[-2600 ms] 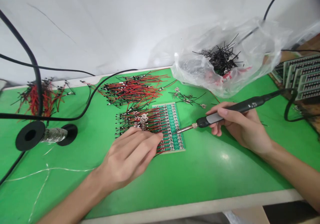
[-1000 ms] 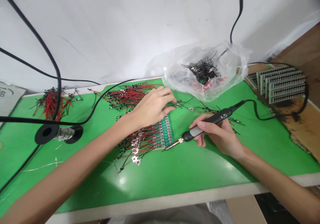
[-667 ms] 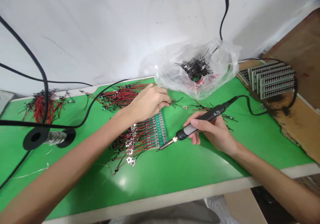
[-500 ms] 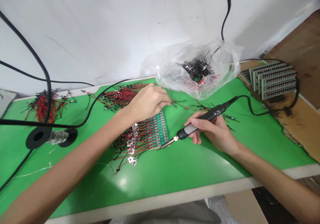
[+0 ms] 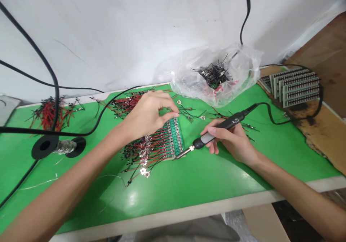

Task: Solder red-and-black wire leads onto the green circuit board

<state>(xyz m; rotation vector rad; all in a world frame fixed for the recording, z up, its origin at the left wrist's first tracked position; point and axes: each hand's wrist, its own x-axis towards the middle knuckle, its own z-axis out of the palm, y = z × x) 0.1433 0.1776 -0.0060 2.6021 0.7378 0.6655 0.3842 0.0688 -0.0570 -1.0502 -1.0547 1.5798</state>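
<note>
My right hand [image 5: 229,141] is closed around a soldering iron [image 5: 208,137], held like a pen with its tip pointing down and left. That tip rests close to the lower right corner of a green circuit board panel [image 5: 177,137]. Rows of red and black wires with shiny metal tabs [image 5: 144,152] run left from the panel. Over the panel's upper edge, my left hand [image 5: 151,114] has thumb and forefinger pinched together; whatever is between them is too small to make out. Just right of those fingertips lie several black wires with small metal tabs [image 5: 190,118].
A clear plastic bag [image 5: 186,79] with black wires stands against the wall. Slotted grey boards [image 5: 301,90] stand on scorched cardboard at right. Red wire bundles [image 5: 48,114] and a solder wire spool [image 5: 65,147] lie left. Black cables [image 5: 93,128] cross the left side.
My left hand has drawn back a little to the left, from the loose black wires toward the panel, uncovering more tabs. My right hand and the iron have hardly moved.
</note>
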